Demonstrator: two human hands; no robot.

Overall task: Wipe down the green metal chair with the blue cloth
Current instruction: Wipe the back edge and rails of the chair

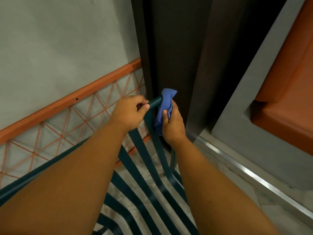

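The green metal chair (147, 167) fills the lower middle of the head view, its flat slats running from the top rail down toward me. My left hand (130, 112) grips the top rail near its right corner. My right hand (172, 122) is closed on the bunched blue cloth (165, 106), which is wrapped over that corner of the rail and hangs down along the right upright. Both forearms hide much of the seat and left frame.
A grey wall (59, 48) with an orange rail and orange lattice (71, 119) stands behind the chair. A dark pillar (177, 48) rises right behind the cloth. To the right are a metal floor track (245, 168) and an orange cushion (288, 92).
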